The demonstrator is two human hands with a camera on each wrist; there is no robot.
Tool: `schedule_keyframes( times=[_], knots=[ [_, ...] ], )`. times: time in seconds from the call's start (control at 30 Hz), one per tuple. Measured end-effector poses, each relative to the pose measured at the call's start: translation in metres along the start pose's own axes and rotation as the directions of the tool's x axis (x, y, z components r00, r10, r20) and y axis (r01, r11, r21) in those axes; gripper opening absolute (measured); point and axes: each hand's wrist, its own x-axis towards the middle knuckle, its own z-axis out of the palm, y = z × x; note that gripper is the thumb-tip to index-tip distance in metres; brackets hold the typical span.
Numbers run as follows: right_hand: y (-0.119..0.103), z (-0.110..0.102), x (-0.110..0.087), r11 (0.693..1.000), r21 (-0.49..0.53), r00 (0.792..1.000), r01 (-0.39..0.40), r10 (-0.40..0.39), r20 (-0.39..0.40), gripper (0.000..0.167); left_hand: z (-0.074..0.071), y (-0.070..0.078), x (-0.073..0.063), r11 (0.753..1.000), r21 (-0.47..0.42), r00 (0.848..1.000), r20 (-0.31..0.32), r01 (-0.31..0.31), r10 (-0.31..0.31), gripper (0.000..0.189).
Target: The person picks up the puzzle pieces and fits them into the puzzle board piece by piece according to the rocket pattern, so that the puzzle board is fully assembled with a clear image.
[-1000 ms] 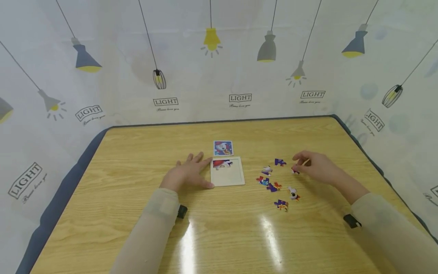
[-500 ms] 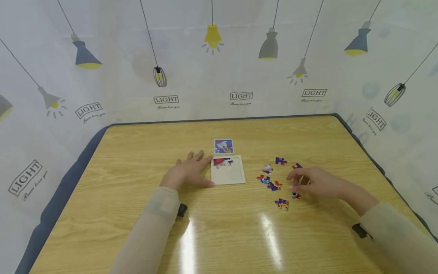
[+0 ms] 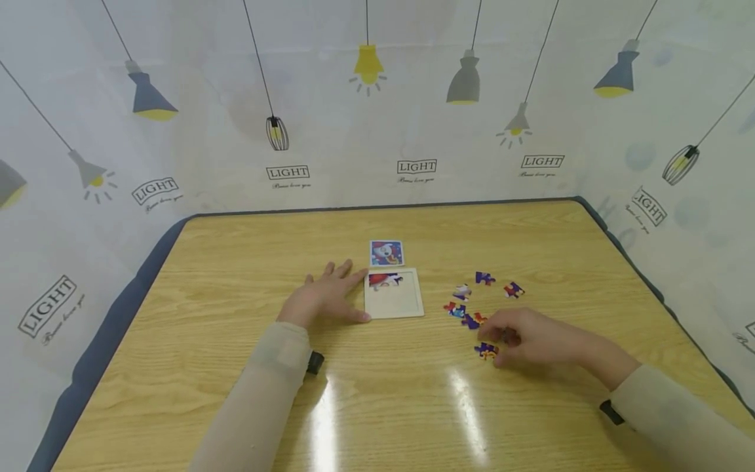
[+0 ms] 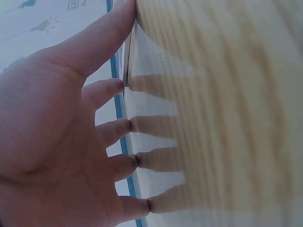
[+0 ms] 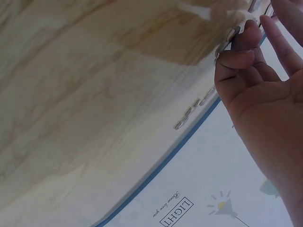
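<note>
A square puzzle tray [image 3: 394, 307] lies mid-table, with a red, white and purple section fitted in its upper left. My left hand [image 3: 324, 298] rests flat beside it, fingers spread, thumb and index fingertip at the tray's left edge. In the left wrist view the fingertips touch the tabletop. Over the scattered pieces hovers my right hand [image 3: 531, 339], its thumb and index finger apart around a purple and orange puzzle piece [image 3: 486, 351]. The right wrist view has the outer fingers curled beside a piece's edge [image 5: 228, 39]. A white piece seen earlier is hidden beneath this hand.
Behind the tray lies a square picture card [image 3: 386, 253]. Loose pieces lie to its right: a purple one [image 3: 485, 278], a red and purple one [image 3: 514, 289], a white one [image 3: 462, 292], a red and blue one [image 3: 455, 309] and another purple and orange one [image 3: 472, 320].
My right hand has moved toward me and slightly left, from the red and purple piece past the white one to the front piece. The red and purple piece is uncovered. The left hand stays put.
</note>
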Motion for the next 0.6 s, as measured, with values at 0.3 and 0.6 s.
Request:
schedule_keyframes(
  times=[0.3, 0.6],
  knots=[
    [0.003, 0.000, 0.004, 0.998, -0.064, 1.000, -0.013, 0.012, -0.013, 0.024, 0.001, 0.000, 0.000, 1.000, -0.003, 1.000, -0.001, 0.000, 0.000, 0.102],
    [0.010, -0.035, 0.021, 0.986, -0.127, 0.986, -0.106, 0.088, -0.143, 0.024, 0.001, 0.001, -0.001, 1.000, 0.001, 1.000, -0.002, 0.001, -0.001, 0.102]
  ],
)
